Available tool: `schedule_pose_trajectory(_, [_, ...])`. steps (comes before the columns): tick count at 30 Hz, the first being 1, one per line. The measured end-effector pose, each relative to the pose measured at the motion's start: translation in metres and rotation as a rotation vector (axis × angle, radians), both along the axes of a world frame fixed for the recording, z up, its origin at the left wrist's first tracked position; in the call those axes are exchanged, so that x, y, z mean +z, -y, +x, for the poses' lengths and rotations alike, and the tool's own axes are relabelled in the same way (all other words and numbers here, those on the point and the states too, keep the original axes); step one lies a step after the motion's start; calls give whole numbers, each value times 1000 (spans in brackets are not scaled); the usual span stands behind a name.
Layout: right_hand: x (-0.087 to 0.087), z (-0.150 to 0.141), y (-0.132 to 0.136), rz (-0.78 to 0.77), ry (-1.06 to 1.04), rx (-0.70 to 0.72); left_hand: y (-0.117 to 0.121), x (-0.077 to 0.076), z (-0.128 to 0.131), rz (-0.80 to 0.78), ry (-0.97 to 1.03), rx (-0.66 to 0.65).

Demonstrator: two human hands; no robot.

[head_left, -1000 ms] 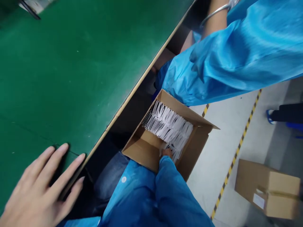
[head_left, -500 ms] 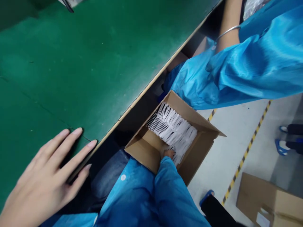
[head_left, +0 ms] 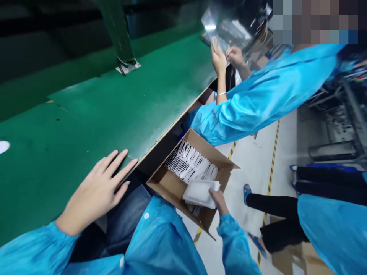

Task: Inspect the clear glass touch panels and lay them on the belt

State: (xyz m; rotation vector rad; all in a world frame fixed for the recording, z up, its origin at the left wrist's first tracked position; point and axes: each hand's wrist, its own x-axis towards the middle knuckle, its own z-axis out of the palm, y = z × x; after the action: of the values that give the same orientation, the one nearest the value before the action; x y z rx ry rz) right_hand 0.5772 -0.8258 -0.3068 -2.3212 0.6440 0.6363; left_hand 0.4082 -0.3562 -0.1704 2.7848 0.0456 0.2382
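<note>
My right hand (head_left: 219, 200) is closed on the edge of a small stack of flat white pieces (head_left: 200, 192), which look like thin pouches; their exact kind is unclear. The stack is above the near part of an open cardboard box (head_left: 163, 191). Inside the box, more white pieces (head_left: 191, 162) stand on edge in packed rows. My left hand (head_left: 96, 187) rests on the green tabletop (head_left: 94, 118) by its front edge, fingers spread and holding nothing.
Beyond the box, a co-worker's blue sleeve (head_left: 246, 110) reaches to the table, their hands (head_left: 219, 61) near clear plastic material (head_left: 233, 32). A metal post (head_left: 117, 38) stands on the table. Other people's legs (head_left: 272, 202) and a cardboard box (head_left: 289, 259) are at the right.
My right hand has come up from inside the box to the right, now with a stack of white pieces. My left hand stays on the table edge. The view has shifted and widened.
</note>
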Motion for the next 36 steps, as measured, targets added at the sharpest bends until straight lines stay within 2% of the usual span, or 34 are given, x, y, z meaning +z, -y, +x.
schedule_pose_trajectory(2, [44,10,1,218,122,-63,10,-1,-3,-98,34,54])
schedule_pose_trajectory(3, [64,13,-6,324,186,-81,20,0,-4,-195,58,107])
schedule_pose_trajectory(5, [97,15,-37,529,321,-94,48,9,-3,-509,115,237])
schedule_pose_trajectory(6, [110,13,-61,621,376,-86,64,16,0,-731,142,276])
schedule_pose_trajectory(8, [129,0,-122,834,443,-45,88,35,9,-1223,236,271])
schedule_pose_trajectory(9, [135,-9,-156,948,450,-3,92,47,14,-1398,318,304])
schedule_pose_trajectory(10, [141,-19,-190,1137,436,23,91,60,18,-1506,416,382])
schedule_pose_trajectory(11, [147,-29,-222,1232,404,99,83,73,19,-1545,536,493])
schedule_pose_trajectory(13, [161,-43,-275,1374,326,255,53,99,10,-1443,788,736])
schedule_pose_trajectory(14, [170,-46,-295,1424,289,339,34,110,1,-1350,879,799])
schedule_pose_trajectory(16, [190,-45,-324,1526,282,467,-2,124,-24,-1195,934,779])
schedule_pose_trajectory(19, [222,-38,-355,1637,395,621,-38,127,-59,-1114,845,671])
schedule_pose_trajectory(21, [237,-39,-372,1666,408,757,-46,121,-72,-1103,804,656])
schedule_pose_trajectory(23, [244,-45,-389,1644,384,841,-47,114,-77,-1098,770,653])
schedule_pose_trajectory(26, [246,-56,-406,1570,431,777,-44,111,-81,-1090,819,633])
schedule_pose_trajectory(31, [250,-65,-411,1567,482,685,-39,131,-88,-1106,1092,542])
schedule_pose_trajectory(33, [254,-69,-412,1575,476,654,-36,137,-87,-1117,1089,580])
schedule_pose_trajectory(36, [257,-76,-417,1567,457,579,-32,139,-81,-1125,1032,687])
